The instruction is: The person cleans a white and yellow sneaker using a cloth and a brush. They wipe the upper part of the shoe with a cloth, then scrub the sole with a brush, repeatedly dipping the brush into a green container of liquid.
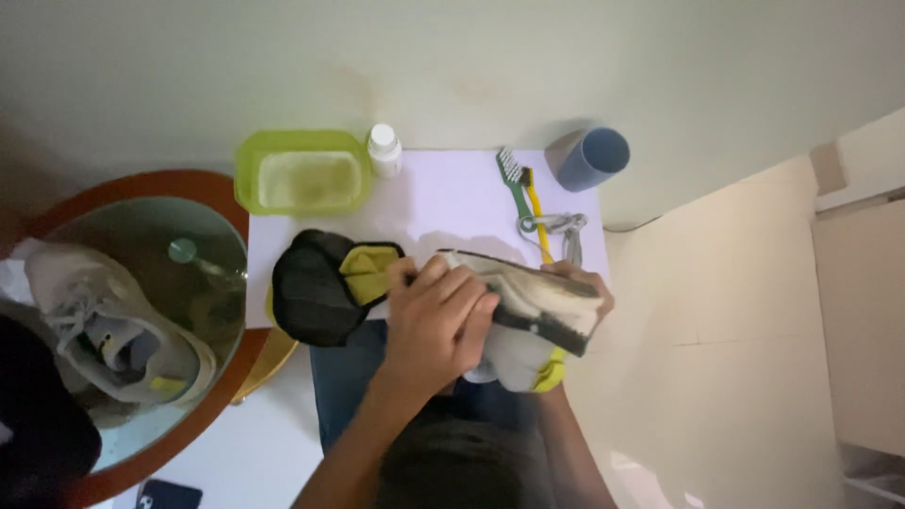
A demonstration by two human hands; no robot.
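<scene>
Over the white table (443,203), my left hand (438,316) closed on a dirty shoe (528,306), sole up; right hand (589,283) gripping its far end, black-and-yellow insole (325,283) beside it.

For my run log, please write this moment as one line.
left hand: rubs shoe sole | right hand: holds shoe | table: brushes, cup, bottle, green tub

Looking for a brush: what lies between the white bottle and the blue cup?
In the head view, a green brush and a yellow one lie between bottle and cup.
</scene>
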